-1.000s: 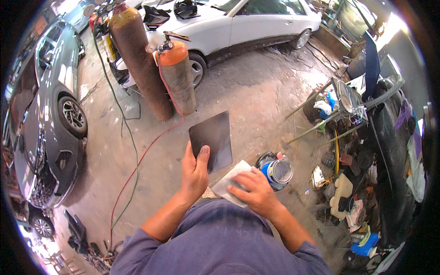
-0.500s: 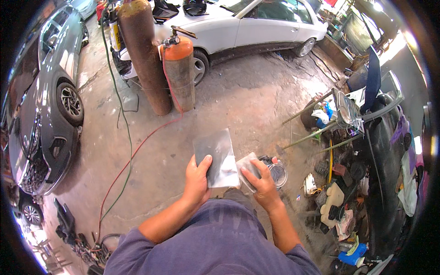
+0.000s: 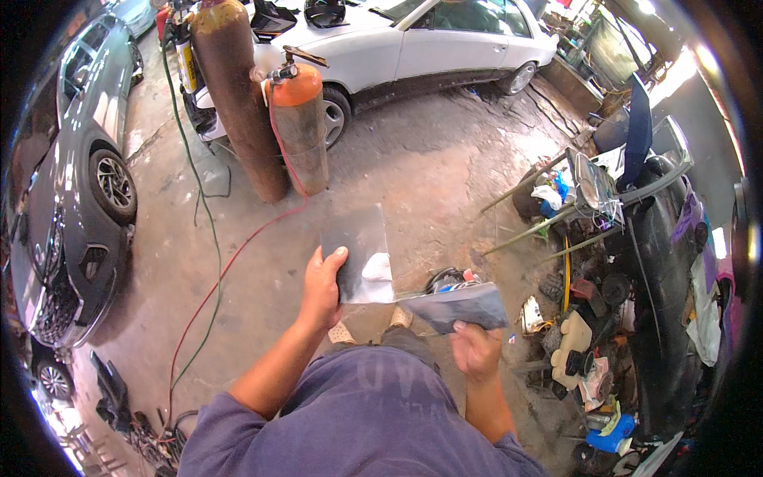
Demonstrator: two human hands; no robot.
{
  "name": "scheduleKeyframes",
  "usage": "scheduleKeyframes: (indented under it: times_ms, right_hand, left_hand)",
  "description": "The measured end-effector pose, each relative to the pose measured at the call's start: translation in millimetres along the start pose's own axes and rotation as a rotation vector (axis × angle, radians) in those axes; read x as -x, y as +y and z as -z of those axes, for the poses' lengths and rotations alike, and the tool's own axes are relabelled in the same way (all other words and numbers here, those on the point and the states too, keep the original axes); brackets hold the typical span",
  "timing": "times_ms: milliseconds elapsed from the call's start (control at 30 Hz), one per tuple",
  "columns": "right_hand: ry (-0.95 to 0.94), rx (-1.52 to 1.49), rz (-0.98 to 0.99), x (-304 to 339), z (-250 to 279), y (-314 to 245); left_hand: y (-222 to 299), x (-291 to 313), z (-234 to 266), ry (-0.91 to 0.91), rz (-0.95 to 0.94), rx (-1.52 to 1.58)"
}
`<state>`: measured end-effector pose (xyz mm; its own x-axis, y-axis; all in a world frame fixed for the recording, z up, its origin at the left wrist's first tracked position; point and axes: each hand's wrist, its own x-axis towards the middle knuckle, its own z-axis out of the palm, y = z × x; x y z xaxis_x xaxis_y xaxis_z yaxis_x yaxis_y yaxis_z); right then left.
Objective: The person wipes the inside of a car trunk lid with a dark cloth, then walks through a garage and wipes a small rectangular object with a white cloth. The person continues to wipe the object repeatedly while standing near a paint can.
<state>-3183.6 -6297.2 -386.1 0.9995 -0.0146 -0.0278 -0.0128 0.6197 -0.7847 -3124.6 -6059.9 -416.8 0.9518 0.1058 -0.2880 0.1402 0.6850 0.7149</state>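
Thumb on top, my left hand [image 3: 324,282] grips the left edge of a flat, shiny dark grey rectangular sheet [image 3: 362,246]. A bright white reflection or patch lies at the sheet's lower right. My right hand [image 3: 477,348] is closed on the near edge of a second thin grey sheet [image 3: 461,306], tilted and seen at a slant. The two sheets are close together at their inner corners; whether they touch I cannot tell. Below the second sheet, a dark coiled cable-like bundle [image 3: 442,280] with red and blue bits shows in part.
A tall rusty gas cylinder [image 3: 242,111] and a shorter orange-topped cylinder [image 3: 304,135] stand ahead. Their red hose [image 3: 230,262] and green hose [image 3: 208,222] cross the floor. A dark car [image 3: 87,175] stands left, a white car [image 3: 381,56] beyond. Clutter and a black bumper [image 3: 664,318] fill the right.
My right hand has turned over and moved slightly down and right, tilting its sheet so a darker, wider face shows. The left hand's sheet has shifted slightly left and up in view.
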Motion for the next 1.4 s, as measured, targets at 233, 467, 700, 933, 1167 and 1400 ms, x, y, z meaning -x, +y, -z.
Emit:
scheduleKeyframes:
  times_ms: [233,467,700,933,1167,1400]
  right_hand:
    - [-0.300,1.021,0.596,-3,-14,-9]
    - [-0.396,1.224,0.601,-7,35,29]
    - [-0.305,1.344,0.206,-5,107,39]
    - [0.299,-0.461,-0.148,-73,124,31]
    - [0.176,-0.391,-0.610,-110,160,52]
    - [0.169,-0.385,-0.491,-158,247,60]
  left_hand:
    - [-33,25,-36,-0.118,0.048,-0.110]
    - [-51,21,-51,-0.099,-0.072,-0.122]
    - [-43,15,-70,-0.032,-0.029,-0.001]
    - [-88,11,-81,-0.100,0.375,-0.204]
    - [-151,-11,-103,-0.148,0.546,-0.267]
    - [-201,-64,-123,0.112,0.484,-0.342]
